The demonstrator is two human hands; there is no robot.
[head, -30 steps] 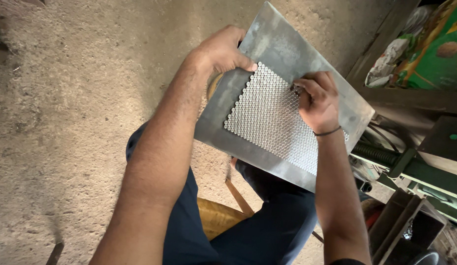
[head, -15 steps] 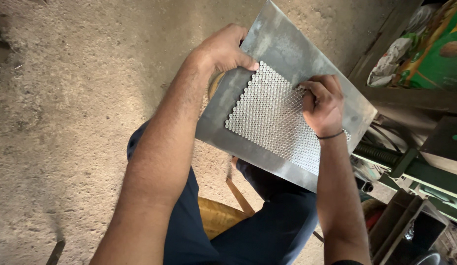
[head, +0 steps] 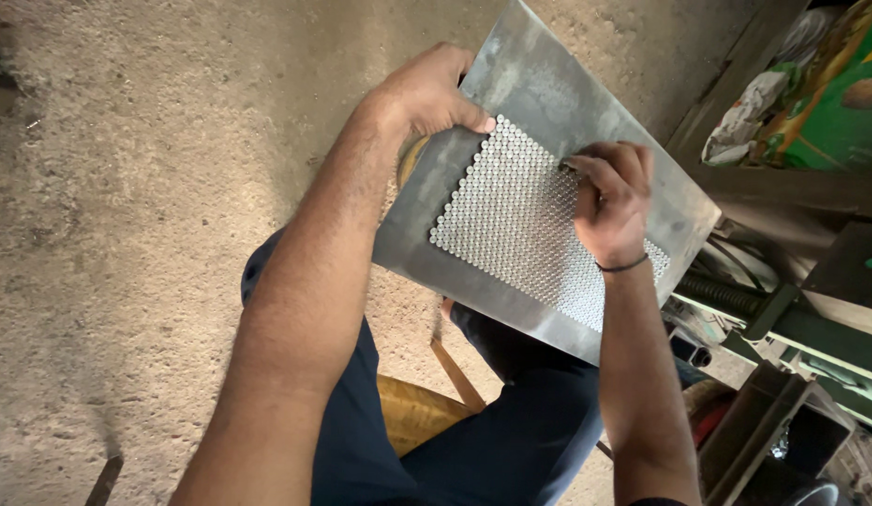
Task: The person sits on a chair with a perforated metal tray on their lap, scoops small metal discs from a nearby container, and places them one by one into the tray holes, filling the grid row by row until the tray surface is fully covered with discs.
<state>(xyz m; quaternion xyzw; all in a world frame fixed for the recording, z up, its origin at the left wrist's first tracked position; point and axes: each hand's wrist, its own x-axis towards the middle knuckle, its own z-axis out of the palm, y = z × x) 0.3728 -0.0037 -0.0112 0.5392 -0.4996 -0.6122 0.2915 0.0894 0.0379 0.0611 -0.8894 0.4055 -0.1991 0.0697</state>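
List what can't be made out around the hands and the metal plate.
- Head view: right hand covers part of the bead grid and whatever its fingertips pinch.
- Left hand hides the metal plate edge it grips.
- The plate hides what supports it.
- Machinery is cut off at right.

- One view only, from a camera worn on the head, so no second view shares the scene.
- It looks steeply down past both forearms, which enter from 6 o'clock.
- It sits close: the plate [head: 548, 201] fills the upper middle, with the left hand [head: 426, 94] at 12 o'clock and the right hand [head: 612, 201] toward 2 o'clock.
- The floor [head: 145, 206] spreads at 9 o'clock, machinery [head: 792, 328] at 4 o'clock, and the knees lie below the plate.
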